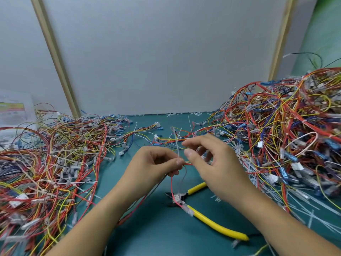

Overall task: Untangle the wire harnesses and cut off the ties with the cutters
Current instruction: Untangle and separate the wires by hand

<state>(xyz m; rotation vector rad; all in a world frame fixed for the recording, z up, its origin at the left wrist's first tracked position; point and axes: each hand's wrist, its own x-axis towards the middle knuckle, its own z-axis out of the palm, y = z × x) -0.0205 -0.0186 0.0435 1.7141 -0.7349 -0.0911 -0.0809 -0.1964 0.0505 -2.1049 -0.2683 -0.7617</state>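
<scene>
L hand [153,163] pinches red wire [172,183] beside 1 white tie [177,145]; R hand [212,163] grip unclear; printed sheet [13,111] blurred.

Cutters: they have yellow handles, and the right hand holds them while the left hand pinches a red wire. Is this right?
Not quite. The head view shows the cutters lying on the mat, in no hand; the right hand is up at the wire too. The rest holds.
</scene>
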